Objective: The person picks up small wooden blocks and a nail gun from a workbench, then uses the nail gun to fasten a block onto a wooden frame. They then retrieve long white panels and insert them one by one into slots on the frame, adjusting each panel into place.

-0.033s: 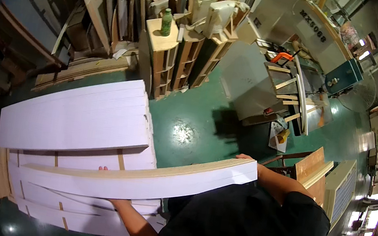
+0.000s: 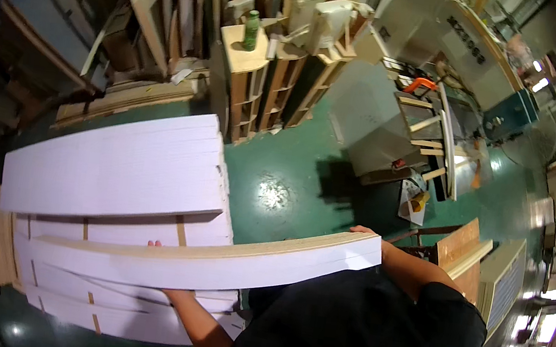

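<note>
1. In the left hand (image 2: pixel 178 294) and right hand (image 2: pixel 362 230) is a long white-faced wooden piece (image 2: pixel 223 270).
2. The right is closed on its end; the left clasps it partway along.
3. Beyond the left grip lie white panels (image 2: pixel 118 163).

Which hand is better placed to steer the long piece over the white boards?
Probably the left hand: it grips the long white-faced piece partway along, over the white boards, whereas the right hand is at the piece's right end, beyond those boards.
</note>
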A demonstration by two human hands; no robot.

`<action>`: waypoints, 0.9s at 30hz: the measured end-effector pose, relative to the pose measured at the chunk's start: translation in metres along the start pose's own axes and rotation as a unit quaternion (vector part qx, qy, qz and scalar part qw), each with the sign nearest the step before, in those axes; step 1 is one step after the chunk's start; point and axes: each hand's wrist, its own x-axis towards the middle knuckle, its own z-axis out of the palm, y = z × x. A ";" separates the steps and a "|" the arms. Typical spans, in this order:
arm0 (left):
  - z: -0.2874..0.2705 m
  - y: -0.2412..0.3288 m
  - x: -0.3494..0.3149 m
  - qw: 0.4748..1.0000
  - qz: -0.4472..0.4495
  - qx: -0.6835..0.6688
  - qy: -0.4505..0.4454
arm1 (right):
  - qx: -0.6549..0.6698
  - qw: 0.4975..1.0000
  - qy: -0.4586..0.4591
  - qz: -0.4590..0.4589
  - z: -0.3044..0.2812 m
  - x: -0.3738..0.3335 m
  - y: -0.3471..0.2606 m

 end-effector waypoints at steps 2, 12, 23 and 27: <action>0.012 -0.006 -0.014 0.972 0.066 0.220 -0.052 | 0.007 0.999 0.016 0.030 -0.042 -0.001 -0.009; 0.029 0.036 -0.023 0.967 -0.034 -0.249 0.028 | -0.158 0.972 0.118 -0.131 -0.005 -0.025 -0.024; 0.070 0.120 -0.114 0.929 0.045 -0.319 0.182 | -0.396 0.892 0.103 -0.190 0.056 -0.078 -0.098; 0.047 0.104 -0.163 0.917 0.122 -0.338 0.173 | -0.449 0.869 0.112 -0.174 0.060 -0.084 -0.122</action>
